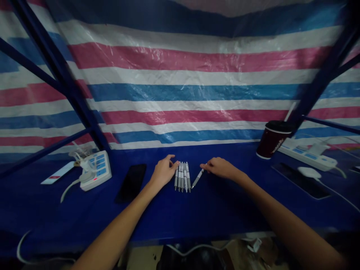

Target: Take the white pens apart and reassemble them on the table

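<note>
Row of pens [182, 177], grey and white, side by side, center of frame just below the middle. Single pen [198, 178], same colors, tilted, right of row; right hand [219, 167] pinches its upper end, thumb and finger closed on it. Left hand [164, 170] at row's upper left, fingers partly open, thumb and index apart; can't tell if gripping. Blue table [168, 217], glossy; striped plastic sheet [182, 90] behind. Table's front edge crosses lower frame. Bare blue below pens; black phone [131, 183] left, dark lidded cup [273, 140] right.
</note>
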Demonstrator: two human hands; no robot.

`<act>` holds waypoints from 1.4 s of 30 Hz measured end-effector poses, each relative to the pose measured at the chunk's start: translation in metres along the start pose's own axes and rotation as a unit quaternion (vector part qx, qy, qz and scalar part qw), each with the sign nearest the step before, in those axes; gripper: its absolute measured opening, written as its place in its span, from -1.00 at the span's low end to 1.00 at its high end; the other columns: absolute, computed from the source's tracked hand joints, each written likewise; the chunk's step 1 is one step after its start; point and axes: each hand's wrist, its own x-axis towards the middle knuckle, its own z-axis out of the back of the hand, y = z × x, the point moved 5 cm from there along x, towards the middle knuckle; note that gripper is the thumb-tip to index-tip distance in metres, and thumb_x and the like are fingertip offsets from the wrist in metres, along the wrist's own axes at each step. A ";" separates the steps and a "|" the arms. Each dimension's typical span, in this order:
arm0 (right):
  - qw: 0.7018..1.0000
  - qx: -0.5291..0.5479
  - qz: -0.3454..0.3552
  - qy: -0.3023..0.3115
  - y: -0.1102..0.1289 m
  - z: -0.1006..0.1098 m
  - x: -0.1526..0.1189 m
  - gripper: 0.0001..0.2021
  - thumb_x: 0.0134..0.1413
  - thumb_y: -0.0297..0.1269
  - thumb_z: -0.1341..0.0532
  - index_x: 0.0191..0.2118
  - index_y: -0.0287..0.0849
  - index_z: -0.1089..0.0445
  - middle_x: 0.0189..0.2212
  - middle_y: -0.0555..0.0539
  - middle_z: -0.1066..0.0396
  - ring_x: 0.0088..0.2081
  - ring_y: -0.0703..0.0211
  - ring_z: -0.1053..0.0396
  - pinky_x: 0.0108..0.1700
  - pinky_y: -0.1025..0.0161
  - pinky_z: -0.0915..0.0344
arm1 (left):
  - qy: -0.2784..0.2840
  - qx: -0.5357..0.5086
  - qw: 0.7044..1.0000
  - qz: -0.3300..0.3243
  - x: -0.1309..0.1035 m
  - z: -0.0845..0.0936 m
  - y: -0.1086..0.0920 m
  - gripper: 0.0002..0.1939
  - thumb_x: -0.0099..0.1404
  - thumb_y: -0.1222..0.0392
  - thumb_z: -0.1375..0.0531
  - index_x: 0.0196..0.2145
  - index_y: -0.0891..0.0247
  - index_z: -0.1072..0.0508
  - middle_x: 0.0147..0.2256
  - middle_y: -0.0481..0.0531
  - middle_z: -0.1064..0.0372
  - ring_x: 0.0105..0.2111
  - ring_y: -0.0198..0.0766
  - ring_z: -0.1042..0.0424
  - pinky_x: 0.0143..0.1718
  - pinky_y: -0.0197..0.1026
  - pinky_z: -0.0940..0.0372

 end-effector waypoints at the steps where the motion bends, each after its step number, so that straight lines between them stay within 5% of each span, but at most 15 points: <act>1: 1.000 -0.017 -0.023 -0.007 0.001 -0.001 -0.002 -0.34 0.34 0.26 -0.02 -0.38 -0.24 -0.57 -0.32 -0.31 -0.57 -0.24 -0.09 -0.54 -0.18 0.15 -0.27 | -0.012 0.016 1.000 -0.010 0.001 0.002 -0.002 -0.46 0.45 -0.05 -0.10 0.24 0.31 -0.35 -0.12 0.19 -0.54 -0.40 -0.20 -0.53 -0.36 -0.19 -0.36; 3: 0.995 -0.064 -0.066 -0.032 0.007 -0.005 -0.003 -0.27 0.28 0.34 -0.02 -0.28 -0.29 -0.59 -0.22 -0.42 -0.57 -0.12 -0.23 -0.55 -0.12 0.07 -0.33 | -0.032 0.052 0.998 -0.027 0.004 0.004 -0.007 -0.46 0.47 -0.05 -0.09 0.25 0.32 -0.34 -0.12 0.20 -0.54 -0.23 -0.09 -0.56 -0.20 -0.13 -0.38; 7: 0.988 -0.118 -0.097 -0.033 0.022 -0.006 0.001 -0.50 0.23 0.11 -0.23 -0.04 -0.28 -0.57 -0.10 -0.41 -0.57 0.00 -0.21 -0.54 -0.01 0.08 -0.38 | -0.070 0.132 0.988 -0.042 0.010 0.004 -0.020 -0.49 0.47 -0.02 -0.10 0.25 0.31 -0.34 0.02 0.28 -0.47 0.05 0.05 -0.48 0.07 0.01 -0.33; 11: 0.993 -0.050 -0.103 0.012 0.016 0.014 0.012 -0.65 0.30 -0.10 -0.16 -0.22 -0.30 -0.55 -0.43 -0.29 -0.57 -0.32 -0.09 -0.60 -0.21 0.13 -0.44 | -0.084 0.176 0.966 -0.170 0.007 -0.004 -0.052 -0.46 0.46 0.05 -0.14 0.32 0.25 -0.27 0.24 0.29 -0.27 0.24 0.13 -0.27 0.23 0.10 -0.23; 13: 0.995 0.073 -0.048 0.039 0.015 0.022 0.021 -0.67 0.37 -0.16 -0.09 -0.26 -0.28 -0.48 -0.54 -0.18 -0.51 -0.54 0.07 -0.49 -0.40 0.21 -0.41 | -0.082 0.204 0.934 -0.281 0.004 -0.014 -0.070 -0.38 0.41 0.15 -0.20 0.36 0.23 -0.20 0.33 0.26 -0.15 0.35 0.10 -0.10 0.32 0.11 -0.12; 16: 0.962 0.244 0.105 0.069 0.021 0.026 0.037 -0.72 0.36 -0.13 -0.15 -0.32 -0.22 -0.38 -0.61 -0.01 -0.37 -0.60 0.22 -0.36 -0.51 0.32 -0.33 | -0.080 0.238 0.887 -0.388 0.008 -0.026 -0.077 -0.42 0.44 0.20 -0.17 0.36 0.19 -0.19 0.33 0.20 -0.19 0.37 0.03 -0.06 0.39 0.17 0.04; 20: 0.923 0.354 0.137 0.065 0.009 0.015 0.057 -0.55 0.26 0.14 -0.23 -0.32 -0.23 -0.43 -0.60 0.04 -0.29 -0.61 0.31 -0.24 -0.56 0.36 -0.26 | -0.101 0.266 0.882 -0.375 0.024 -0.025 -0.051 -0.68 0.56 0.17 0.00 0.12 0.22 -0.45 -0.10 0.13 -0.53 0.01 -0.08 -0.44 0.26 0.11 -0.09; 27: 0.868 0.481 0.103 0.075 -0.001 -0.010 0.057 -0.58 0.23 0.08 -0.30 -0.27 -0.27 -0.47 -0.62 0.17 -0.01 -0.64 0.43 0.06 -0.64 0.42 0.01 | -0.123 0.259 0.886 -0.364 0.021 -0.018 -0.032 -0.73 0.56 0.11 -0.05 0.02 0.20 -0.50 -0.13 0.08 -0.52 -0.08 -0.13 -0.46 -0.01 -0.07 -0.17; 34: 0.907 0.398 0.127 0.063 0.010 -0.025 0.062 -0.56 0.19 0.12 -0.27 -0.34 -0.26 -0.44 -0.63 0.15 -0.07 -0.66 0.38 0.01 -0.64 0.36 0.00 | -0.093 0.312 0.874 -0.362 0.015 -0.034 -0.033 -0.69 0.57 0.12 0.01 -0.04 0.24 -0.50 -0.21 0.09 -0.49 -0.18 -0.13 -0.43 -0.09 -0.09 -0.15; 38: 0.934 0.303 0.189 -0.034 0.016 -0.018 0.061 -0.62 0.29 -0.01 -0.16 -0.35 -0.24 -0.47 -0.59 0.05 -0.27 -0.59 0.30 -0.19 -0.50 0.31 -0.14 | -0.071 0.299 0.891 -0.334 0.015 -0.031 -0.031 -0.67 0.57 0.14 0.03 -0.11 0.24 -0.52 -0.23 0.09 -0.50 -0.22 -0.15 -0.45 -0.14 -0.12 -0.17; 42: 0.939 0.175 0.259 -0.142 0.029 -0.005 0.053 -0.64 0.39 -0.15 -0.10 -0.35 -0.23 -0.51 -0.37 -0.10 -0.55 -0.31 0.14 -0.45 -0.20 0.26 -0.24 | -0.050 0.204 0.928 -0.309 0.017 -0.020 -0.029 -0.66 0.57 0.09 0.01 -0.10 0.19 -0.54 -0.21 0.06 -0.52 -0.21 -0.18 -0.48 -0.17 -0.19 -0.21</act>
